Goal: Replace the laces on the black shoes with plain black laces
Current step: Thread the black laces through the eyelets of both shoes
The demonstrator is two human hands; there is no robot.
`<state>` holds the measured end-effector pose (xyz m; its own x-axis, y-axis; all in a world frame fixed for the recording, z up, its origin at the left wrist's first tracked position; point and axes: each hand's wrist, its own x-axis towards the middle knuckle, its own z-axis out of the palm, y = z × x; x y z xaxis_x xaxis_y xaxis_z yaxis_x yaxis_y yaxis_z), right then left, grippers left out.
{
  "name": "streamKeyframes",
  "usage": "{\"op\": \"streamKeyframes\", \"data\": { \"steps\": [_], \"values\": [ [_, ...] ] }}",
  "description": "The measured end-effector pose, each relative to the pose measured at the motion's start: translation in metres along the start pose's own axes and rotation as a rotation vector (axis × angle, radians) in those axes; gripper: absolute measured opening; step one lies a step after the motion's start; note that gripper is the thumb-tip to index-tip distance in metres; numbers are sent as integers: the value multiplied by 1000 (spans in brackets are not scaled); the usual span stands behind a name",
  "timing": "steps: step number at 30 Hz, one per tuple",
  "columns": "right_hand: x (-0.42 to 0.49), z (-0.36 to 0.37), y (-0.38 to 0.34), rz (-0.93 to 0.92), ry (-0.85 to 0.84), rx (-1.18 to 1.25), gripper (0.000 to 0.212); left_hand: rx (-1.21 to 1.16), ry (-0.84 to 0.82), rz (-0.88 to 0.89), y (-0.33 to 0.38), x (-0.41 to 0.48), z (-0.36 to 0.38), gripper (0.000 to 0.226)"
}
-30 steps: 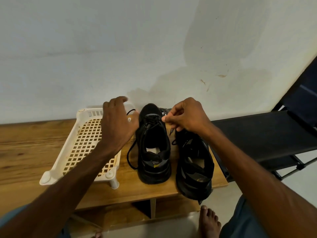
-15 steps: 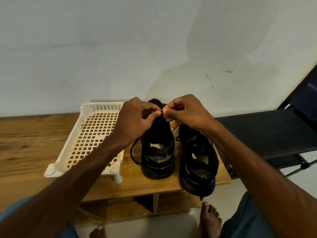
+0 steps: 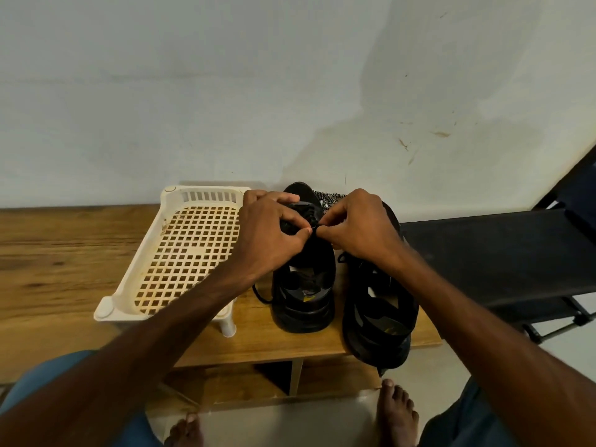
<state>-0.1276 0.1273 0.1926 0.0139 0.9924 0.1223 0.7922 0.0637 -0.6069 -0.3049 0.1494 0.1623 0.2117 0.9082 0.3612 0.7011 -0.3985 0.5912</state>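
Two black shoes stand side by side on a wooden bench [image 3: 64, 253], heels toward me. My left hand [image 3: 271, 230] grips the front of the left shoe [image 3: 303, 295], thumb and fingers curled over its lacing area. My right hand [image 3: 358, 227] pinches the end of a plain black lace [image 3: 314, 224] right beside my left thumb. A loop of black lace [image 3: 259, 295] hangs out at the left shoe's left side. The right shoe [image 3: 377, 317] sits partly under my right wrist, overhanging the bench's front edge. A speckled black-and-white lace [image 3: 329, 199] lies behind the shoes by the wall.
A cream plastic lattice tray [image 3: 180, 253] on short legs stands on the bench left of the shoes. A dark folding rack [image 3: 496, 253] adjoins the bench on the right. A pale wall rises close behind. My bare feet [image 3: 396, 411] are on the floor below.
My left hand moved from the tray's corner onto the left shoe's front. Both hands have come together over the lacing, and the camera view has drawn closer and lower.
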Motion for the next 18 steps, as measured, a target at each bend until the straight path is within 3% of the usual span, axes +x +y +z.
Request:
{"op": "streamKeyframes", "data": {
  "steps": [15, 18],
  "values": [
    [-2, -1, 7, 51, 13, 74, 4, -72, 10, -28, 5, -5, 17, 11],
    [-1, 0, 7, 37, 8, 73, 4, -59, 39, -106, 8, -6, 20, 9]
  ]
}}
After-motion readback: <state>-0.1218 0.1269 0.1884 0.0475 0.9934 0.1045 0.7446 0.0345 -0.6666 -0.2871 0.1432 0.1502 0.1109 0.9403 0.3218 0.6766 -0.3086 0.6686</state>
